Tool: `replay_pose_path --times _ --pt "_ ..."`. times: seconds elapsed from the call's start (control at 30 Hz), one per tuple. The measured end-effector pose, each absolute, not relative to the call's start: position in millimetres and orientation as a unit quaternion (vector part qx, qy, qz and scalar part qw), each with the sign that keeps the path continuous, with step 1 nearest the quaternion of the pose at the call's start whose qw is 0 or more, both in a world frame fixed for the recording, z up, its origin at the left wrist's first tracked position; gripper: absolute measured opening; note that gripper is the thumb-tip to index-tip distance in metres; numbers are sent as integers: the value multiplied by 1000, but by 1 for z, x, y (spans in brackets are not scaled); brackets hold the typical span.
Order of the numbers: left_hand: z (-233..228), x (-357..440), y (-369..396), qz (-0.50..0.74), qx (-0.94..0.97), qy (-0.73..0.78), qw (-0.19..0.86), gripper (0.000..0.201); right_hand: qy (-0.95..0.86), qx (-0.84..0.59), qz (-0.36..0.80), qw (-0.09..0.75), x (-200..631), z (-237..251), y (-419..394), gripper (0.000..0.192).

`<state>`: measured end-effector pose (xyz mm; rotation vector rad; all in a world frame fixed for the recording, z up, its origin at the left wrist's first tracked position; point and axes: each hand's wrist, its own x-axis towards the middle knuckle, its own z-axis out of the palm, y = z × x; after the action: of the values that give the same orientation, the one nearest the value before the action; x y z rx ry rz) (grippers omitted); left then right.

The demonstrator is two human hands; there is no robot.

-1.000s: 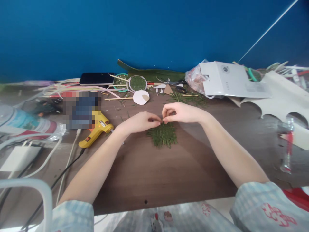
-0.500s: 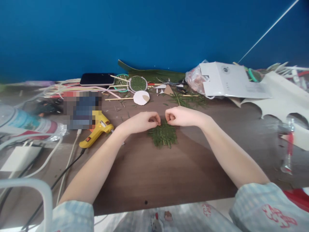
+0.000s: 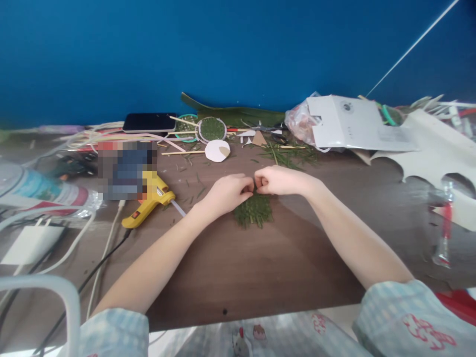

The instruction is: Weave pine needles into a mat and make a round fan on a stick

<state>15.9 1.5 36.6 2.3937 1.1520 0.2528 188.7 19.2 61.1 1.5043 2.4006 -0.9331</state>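
A rough square mat of green grass blades (image 3: 255,212) lies on the table in front of me. My left hand (image 3: 232,192) is at its upper left edge, fingers curled and closed. Close beside it, my right hand (image 3: 270,180) is pinched at the mat's upper edge. Both hands' fingertips nearly meet over the grass. The blades between the fingers are too small to tell clearly, but the pinch of each hand sits on the mat's top strands.
A yellow glue gun (image 3: 150,201) lies at the left by cables and a white charger (image 3: 33,243). Behind are a white disc on a stick (image 3: 217,150), a round fan-shaped piece (image 3: 211,129), a phone (image 3: 149,122), grass scraps (image 3: 290,154) and a white box (image 3: 357,124).
My left hand has moved right and slightly down, closer to my right hand, covering more of the mat's upper left. My right hand has barely moved.
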Motion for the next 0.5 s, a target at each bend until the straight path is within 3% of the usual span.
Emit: replay_pose_path --times 0.5 --pt "20 18 3 184 826 462 266 8 797 503 -328 63 192 56 22 6"
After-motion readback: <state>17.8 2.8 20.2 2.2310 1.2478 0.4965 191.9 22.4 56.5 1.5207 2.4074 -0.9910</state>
